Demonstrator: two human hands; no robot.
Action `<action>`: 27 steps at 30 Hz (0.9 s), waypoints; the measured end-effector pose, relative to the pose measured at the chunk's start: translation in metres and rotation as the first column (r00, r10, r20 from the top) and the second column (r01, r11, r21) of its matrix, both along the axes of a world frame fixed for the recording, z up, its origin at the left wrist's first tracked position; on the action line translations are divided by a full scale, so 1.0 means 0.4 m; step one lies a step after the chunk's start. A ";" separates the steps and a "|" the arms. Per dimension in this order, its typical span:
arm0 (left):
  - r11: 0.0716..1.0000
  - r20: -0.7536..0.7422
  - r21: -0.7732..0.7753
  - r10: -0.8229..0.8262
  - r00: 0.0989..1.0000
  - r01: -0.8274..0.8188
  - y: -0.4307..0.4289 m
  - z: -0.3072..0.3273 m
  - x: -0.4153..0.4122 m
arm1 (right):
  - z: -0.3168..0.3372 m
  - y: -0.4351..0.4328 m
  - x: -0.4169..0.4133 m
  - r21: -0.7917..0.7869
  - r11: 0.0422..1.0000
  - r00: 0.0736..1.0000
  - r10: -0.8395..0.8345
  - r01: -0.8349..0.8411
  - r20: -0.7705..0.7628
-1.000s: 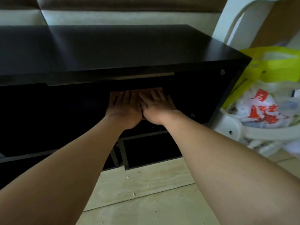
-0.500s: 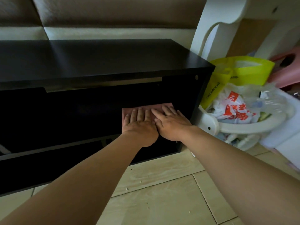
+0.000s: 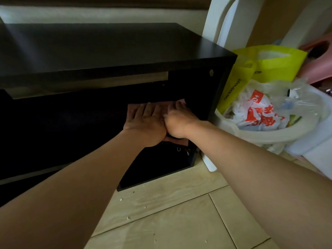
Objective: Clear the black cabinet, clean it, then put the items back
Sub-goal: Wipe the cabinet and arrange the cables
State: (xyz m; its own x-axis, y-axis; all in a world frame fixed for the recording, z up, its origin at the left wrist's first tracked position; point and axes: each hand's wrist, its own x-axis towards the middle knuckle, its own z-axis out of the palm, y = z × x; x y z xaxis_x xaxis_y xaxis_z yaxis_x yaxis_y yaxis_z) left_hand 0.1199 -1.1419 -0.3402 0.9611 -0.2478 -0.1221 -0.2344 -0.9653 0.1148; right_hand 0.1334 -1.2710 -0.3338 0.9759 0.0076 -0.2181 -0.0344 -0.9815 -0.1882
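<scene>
The pink cloth [image 3: 133,109] lies under my flat left hand [image 3: 146,123] in the black cabinet [image 3: 107,47]. My right hand [image 3: 177,123] is at its three o'clock; I can't tell its grip.

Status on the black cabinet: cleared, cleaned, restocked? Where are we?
Done: clearing looks finished. No items show on the black cabinet top or on its shelf, though the dark interior is hard to read.
In hand: cleaning. The left hand and right hand press a pink cloth flat on the shelf near the right end.
Left: putting the items back; none are in view inside.
</scene>
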 end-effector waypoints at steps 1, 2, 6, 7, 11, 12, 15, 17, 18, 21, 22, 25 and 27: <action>1.000 0.006 -0.004 0.003 1.000 -0.003 0.003 -0.002 0.029 | -0.004 0.001 0.027 0.010 1.000 1.000 -0.012 0.012 0.017; 1.000 0.013 0.002 -0.003 1.000 0.003 0.008 -0.005 0.059 | -0.008 0.004 0.052 0.014 1.000 0.999 -0.014 0.014 0.035; 0.996 0.071 0.065 -0.067 0.995 0.063 0.042 -0.029 0.189 | -0.020 0.022 0.150 -0.056 0.997 0.995 0.064 -0.060 0.071; 0.996 0.090 0.060 -0.077 0.993 0.071 0.048 -0.034 0.218 | -0.022 0.027 0.177 -0.091 0.993 0.994 0.086 -0.080 0.061; 0.997 0.135 0.029 -0.073 0.988 0.070 0.063 -0.036 0.322 | -0.034 0.038 0.289 -0.107 0.990 0.989 0.099 -0.087 0.108; 0.996 0.158 0.051 -0.085 0.984 0.078 0.066 -0.037 0.343 | -0.038 0.042 0.313 -0.134 0.986 0.984 0.119 -0.101 0.135; 0.988 0.196 0.101 -0.135 0.971 0.117 0.074 -0.038 0.395 | -0.053 0.056 0.384 -0.167 0.974 0.975 0.177 -0.153 0.137; 0.990 0.177 0.087 -0.128 0.976 0.114 0.082 -0.039 0.425 | -0.053 0.062 0.414 -0.190 0.971 0.979 0.167 -0.144 0.113; 0.992 0.163 0.073 -0.111 0.980 0.101 0.086 -0.043 0.441 | -0.048 0.063 0.423 -0.202 0.967 0.978 0.180 -0.156 0.106; 0.999 0.092 0.027 -0.026 0.995 0.024 0.084 -0.039 0.474 | -0.029 0.068 0.428 -0.222 0.953 0.967 0.231 -0.204 0.103; 1.000 0.056 0.003 0.006 0.998 -0.007 0.080 -0.033 0.475 | -0.027 0.070 0.434 -0.211 0.955 0.965 0.236 -0.208 0.114; 0.999 0.006 -0.030 0.012 1.000 -0.012 0.081 -0.022 0.475 | -0.027 0.076 0.450 -0.158 0.961 0.964 0.244 -0.225 0.109; 0.999 0.015 -0.034 0.029 0.999 -0.028 0.087 -0.021 0.482 | -0.031 0.076 0.452 -0.159 0.962 0.967 0.239 -0.222 0.093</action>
